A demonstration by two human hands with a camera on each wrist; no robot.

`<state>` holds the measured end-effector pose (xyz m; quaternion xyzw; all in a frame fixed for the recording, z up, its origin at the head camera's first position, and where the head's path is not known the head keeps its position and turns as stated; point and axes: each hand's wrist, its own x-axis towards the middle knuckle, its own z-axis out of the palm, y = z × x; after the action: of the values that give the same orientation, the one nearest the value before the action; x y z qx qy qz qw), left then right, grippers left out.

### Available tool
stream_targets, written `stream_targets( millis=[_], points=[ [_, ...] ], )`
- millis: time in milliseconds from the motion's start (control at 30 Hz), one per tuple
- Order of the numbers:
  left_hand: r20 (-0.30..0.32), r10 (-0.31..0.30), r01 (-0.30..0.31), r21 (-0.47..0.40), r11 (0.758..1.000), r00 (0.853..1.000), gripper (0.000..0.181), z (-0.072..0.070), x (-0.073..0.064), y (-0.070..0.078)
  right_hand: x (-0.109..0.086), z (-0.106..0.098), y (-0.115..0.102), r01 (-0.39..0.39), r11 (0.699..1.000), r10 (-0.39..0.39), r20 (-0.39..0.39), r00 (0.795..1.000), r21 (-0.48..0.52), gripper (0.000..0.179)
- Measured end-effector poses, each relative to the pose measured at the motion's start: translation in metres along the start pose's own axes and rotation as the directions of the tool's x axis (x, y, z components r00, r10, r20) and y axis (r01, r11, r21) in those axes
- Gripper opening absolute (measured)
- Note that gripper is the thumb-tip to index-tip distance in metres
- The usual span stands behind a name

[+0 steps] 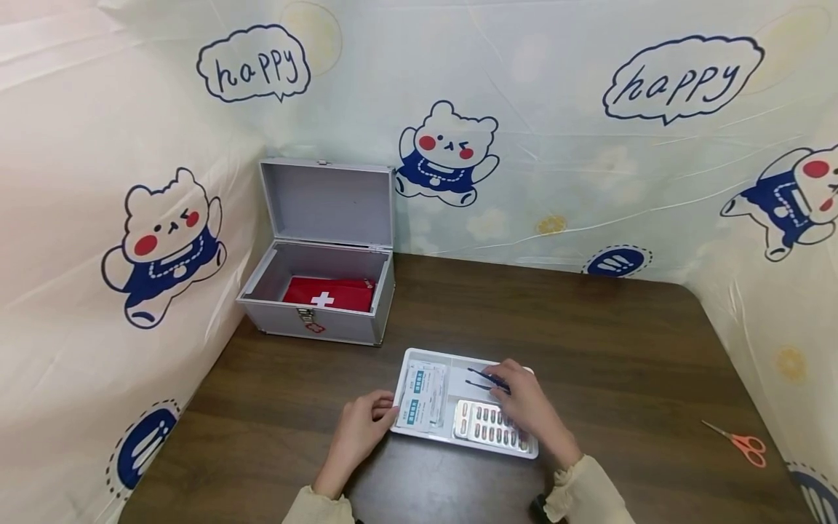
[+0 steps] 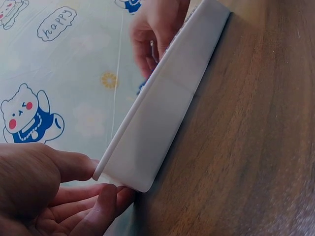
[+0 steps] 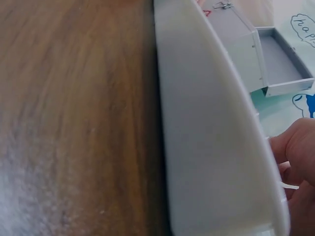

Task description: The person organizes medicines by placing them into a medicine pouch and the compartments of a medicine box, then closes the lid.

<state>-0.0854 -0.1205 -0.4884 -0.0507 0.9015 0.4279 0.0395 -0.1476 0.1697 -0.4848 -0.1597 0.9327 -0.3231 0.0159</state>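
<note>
A white divided tray [image 1: 401, 378] lies on the table. My left hand [image 1: 364, 428] pinches its left edge; the left wrist view shows the thumb at the rim and the fingers under it. Over the tray's back right compartment, my right hand [image 1: 524, 397] holds dark blue tweezers [image 1: 486, 377], their two tips spread apart and pointing left. Packets with blue and white print [image 1: 419, 393] fill the left compartment. Blister packs of capsules [image 1: 491, 425] lie in the front right one, partly hidden under the right hand.
Behind the tray at left stands a grey metal case [image 1: 327, 329], lid raised, with a red pouch [image 1: 347, 291] marked with a white cross inside. Orange-handled scissors [image 1: 743, 442] lie near the table's right edge. Printed sheeting [image 1: 563, 160] hangs around the table.
</note>
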Motion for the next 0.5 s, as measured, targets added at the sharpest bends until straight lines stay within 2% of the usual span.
stream_targets(
  millis=[100,200,433,500],
  points=[
    [0.007,-0.006,0.006,-0.003,1.000,1.000,0.024,-0.0001,-0.0002,0.0011,0.0018,0.0019,0.0032,0.010,1.000,-0.009,0.024,1.000,-0.027,0.033],
    [0.005,-0.009,0.009,-0.005,1.000,1.000,0.024,-0.0007,-0.0005,0.0017,0.0057,0.0014,0.0043,0.066,0.997,-0.064,0.047,0.997,-0.044,0.030],
    [0.002,-0.002,0.002,0.001,1.000,1.000,0.024,-0.0003,-0.0011,0.0011,0.0079,-0.0054,0.0057,0.167,0.985,-0.159,0.155,0.975,-0.040,0.021],
    [0.004,0.000,0.000,0.001,1.000,1.000,0.024,0.0001,-0.0012,0.0011,0.0064,-0.0069,0.0078,0.201,0.979,-0.194,0.156,0.969,-0.034,0.020]
  ],
)
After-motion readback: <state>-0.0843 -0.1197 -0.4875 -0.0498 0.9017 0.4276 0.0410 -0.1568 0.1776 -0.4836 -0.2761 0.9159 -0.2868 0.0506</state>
